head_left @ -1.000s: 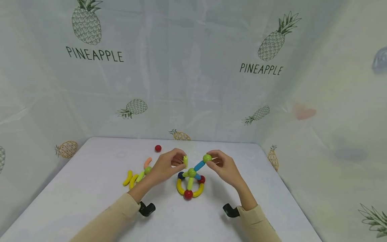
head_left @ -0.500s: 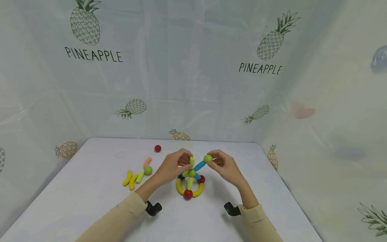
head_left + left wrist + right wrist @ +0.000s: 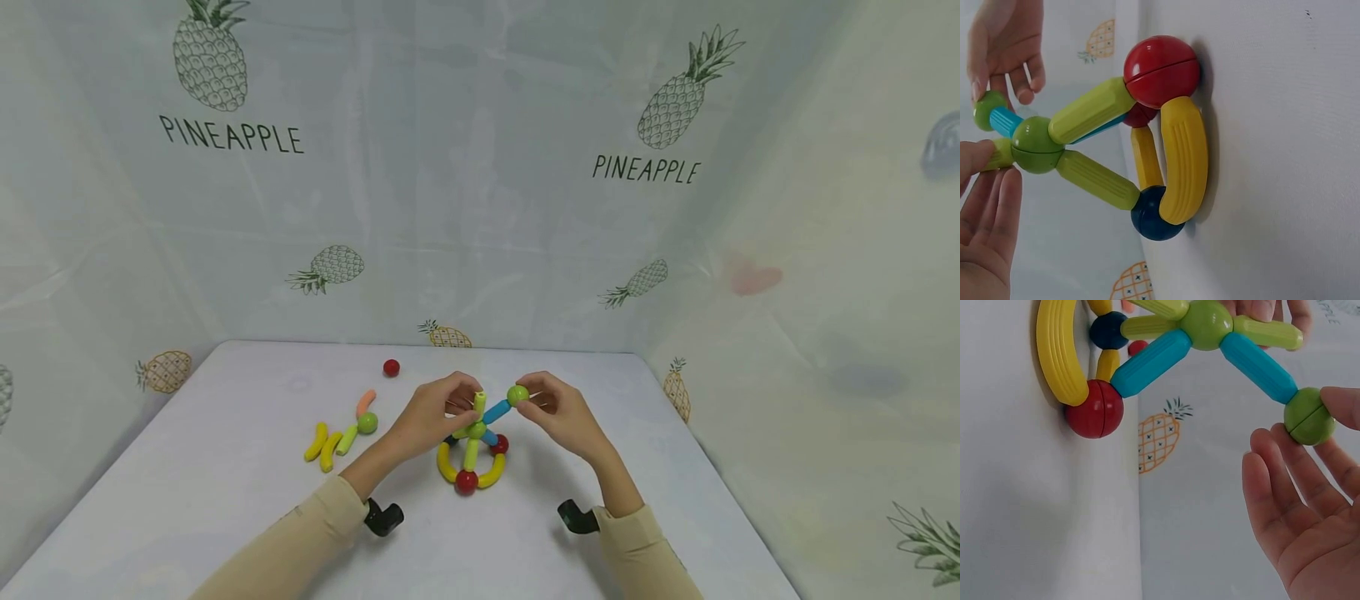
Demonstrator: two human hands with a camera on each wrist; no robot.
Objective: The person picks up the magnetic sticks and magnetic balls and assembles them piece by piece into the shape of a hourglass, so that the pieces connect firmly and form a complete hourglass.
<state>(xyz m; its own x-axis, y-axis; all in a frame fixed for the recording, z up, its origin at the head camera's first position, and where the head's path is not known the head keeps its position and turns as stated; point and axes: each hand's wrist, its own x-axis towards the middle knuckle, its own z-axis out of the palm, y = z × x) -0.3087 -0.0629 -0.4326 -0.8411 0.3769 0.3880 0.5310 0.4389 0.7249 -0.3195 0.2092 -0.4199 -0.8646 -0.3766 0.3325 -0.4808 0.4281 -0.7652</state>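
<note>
A ball-and-stick model stands on the table. Its ring of curved yellow sticks (image 3: 1185,162) joins two red balls (image 3: 1161,72) and a dark blue ball (image 3: 1155,217). Light-green and blue sticks rise from there to a green hub ball (image 3: 1036,145). With thumb and fingers my left hand (image 3: 427,417) pinches an upright light-green stick (image 3: 1272,332), whose lower end touches the hub. On the other side, my right hand (image 3: 566,421) pinches a green ball (image 3: 1310,415) at the outer end of a slanting blue stick (image 3: 1259,367), which meets the hub.
Left of the model lie two yellow curved sticks (image 3: 317,442), a light-green stick (image 3: 347,440), a green ball (image 3: 367,423) and an orange curved stick (image 3: 366,402). A red ball (image 3: 392,367) sits farther back. Pineapple-print cloth (image 3: 480,208) hangs behind the white table (image 3: 465,558).
My left hand has moved right, bringing its light-green stick from beside the model onto the hub ball. The right hand has barely shifted and keeps its pinch on the green ball.
</note>
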